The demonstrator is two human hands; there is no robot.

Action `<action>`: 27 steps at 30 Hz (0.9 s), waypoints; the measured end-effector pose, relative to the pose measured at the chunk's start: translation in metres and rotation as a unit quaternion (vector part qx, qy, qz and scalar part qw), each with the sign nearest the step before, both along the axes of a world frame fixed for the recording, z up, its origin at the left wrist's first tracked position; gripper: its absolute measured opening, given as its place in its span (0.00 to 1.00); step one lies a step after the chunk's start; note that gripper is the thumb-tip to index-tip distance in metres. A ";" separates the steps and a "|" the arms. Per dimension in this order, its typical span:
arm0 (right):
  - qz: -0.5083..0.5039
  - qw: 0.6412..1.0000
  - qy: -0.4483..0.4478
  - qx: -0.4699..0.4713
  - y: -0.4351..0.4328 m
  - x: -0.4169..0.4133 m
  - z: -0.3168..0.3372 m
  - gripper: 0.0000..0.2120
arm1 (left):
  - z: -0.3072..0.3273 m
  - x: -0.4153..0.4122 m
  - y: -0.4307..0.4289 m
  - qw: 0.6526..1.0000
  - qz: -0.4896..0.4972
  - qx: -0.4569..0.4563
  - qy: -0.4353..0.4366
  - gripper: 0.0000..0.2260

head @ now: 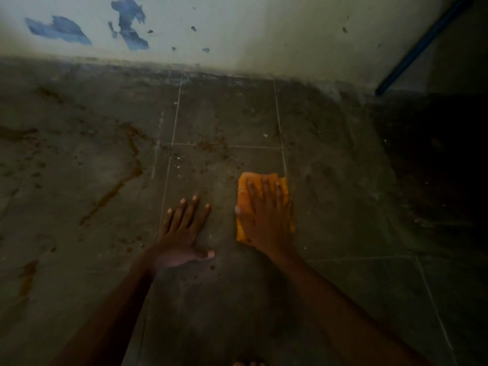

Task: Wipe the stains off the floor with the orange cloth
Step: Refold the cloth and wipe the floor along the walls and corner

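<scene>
The orange cloth (244, 196) lies folded flat on the grey tiled floor (343, 180), right of centre. My right hand (264, 215) presses down on it with straight, spread fingers and covers most of it. My left hand (184, 233) rests flat on the bare floor just left of the cloth, fingers spread. Brown stains (132, 165) run in streaks and specks across the left part of the floor, and a patch of brown specks (214, 146) sits just beyond the cloth.
A white wall (250, 35) with peeled blue patches rises at the far edge of the floor. A blue pole (422, 46) leans in the right corner. The floor's right side is in deep shadow. My toes (248, 363) show at the bottom edge.
</scene>
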State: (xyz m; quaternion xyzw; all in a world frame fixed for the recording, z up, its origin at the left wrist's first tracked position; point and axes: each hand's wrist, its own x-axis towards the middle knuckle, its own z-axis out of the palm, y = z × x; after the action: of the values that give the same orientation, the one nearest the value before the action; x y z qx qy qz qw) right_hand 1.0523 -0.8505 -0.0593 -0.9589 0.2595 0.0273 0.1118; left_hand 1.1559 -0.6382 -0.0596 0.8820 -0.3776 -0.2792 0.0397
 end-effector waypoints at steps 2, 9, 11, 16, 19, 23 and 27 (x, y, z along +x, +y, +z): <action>0.091 0.996 0.008 -0.016 0.001 -0.078 -0.003 0.33 | 0.000 0.000 0.000 1.000 0.003 0.000 -0.004 0.53; -0.098 0.993 0.049 -0.047 -0.128 -0.056 -0.017 0.39 | 0.002 -0.006 -0.005 1.000 0.015 0.024 -0.005 0.51; -0.173 0.985 0.017 0.006 -0.128 0.012 -0.009 0.42 | 0.003 -0.007 -0.004 0.999 0.020 0.026 -0.008 0.51; 0.190 0.981 0.039 -0.008 -0.004 -0.024 0.015 0.39 | 0.005 -0.003 -0.001 1.000 0.010 0.009 0.002 0.52; 0.305 0.947 0.097 -0.019 0.010 -0.102 0.044 0.32 | -0.003 -0.003 -0.001 1.000 0.008 -0.010 0.005 0.51; 0.065 0.990 0.093 -0.081 -0.084 -0.075 0.036 0.20 | -0.008 -0.009 -0.003 0.999 0.023 -0.003 -0.033 0.52; -0.172 0.985 -0.005 0.014 -0.141 0.032 0.004 0.43 | -0.008 -0.012 0.003 0.996 0.027 -0.058 -0.055 0.48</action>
State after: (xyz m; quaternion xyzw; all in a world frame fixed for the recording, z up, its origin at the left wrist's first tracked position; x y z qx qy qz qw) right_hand 1.0839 -0.9911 -0.0554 -0.8983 0.4198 0.0067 0.1299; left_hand 1.1440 -0.6353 -0.0679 0.9022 -0.3706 -0.2066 0.0777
